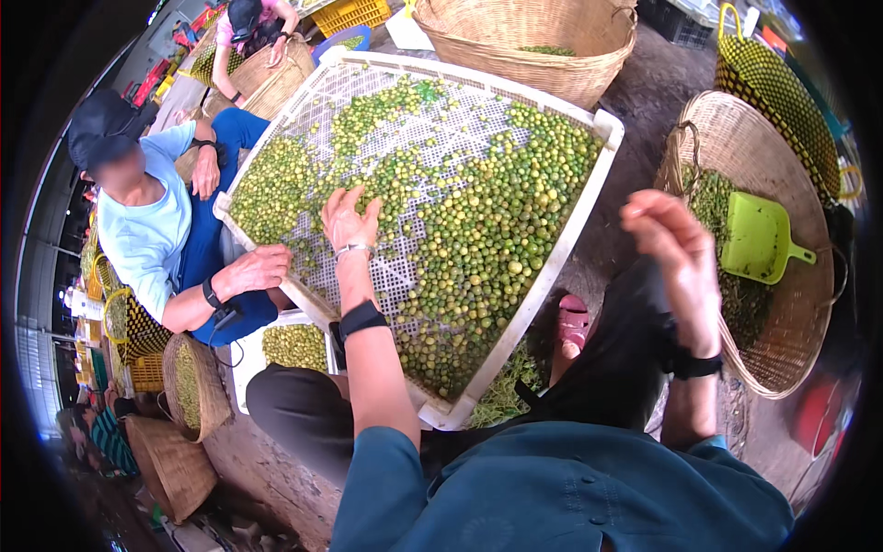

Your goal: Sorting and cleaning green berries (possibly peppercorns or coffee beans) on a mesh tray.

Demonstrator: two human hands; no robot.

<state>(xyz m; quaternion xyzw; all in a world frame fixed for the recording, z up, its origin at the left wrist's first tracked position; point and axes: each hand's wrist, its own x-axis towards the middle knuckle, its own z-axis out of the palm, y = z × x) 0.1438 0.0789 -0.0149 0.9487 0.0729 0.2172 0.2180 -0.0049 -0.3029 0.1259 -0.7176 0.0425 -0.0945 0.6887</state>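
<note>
A white plastic mesh tray (531,366) lies before me, spread with small round green and yellow fruits (483,255). Fingers apart, my left hand (350,219) is over the tray's left half, at the fruits, with nothing seen in its grasp. My right hand (672,255) is raised off the tray's right side, between it and a wicker basket (793,165). Its fingers are bent and blurred, so whether they pinch something small is unclear. Bare mesh shows in several patches among the fruits, which lie thickest along the right side.
A seated co-worker's hand (259,268) is at the tray's left edge. Below it, a white container (252,372) holds yellowish fruits. A green dustpan (759,234) lies on stems in the right basket. Another large wicker basket (586,76) stands behind the tray. Green stems (507,393) lie beneath the near corner.
</note>
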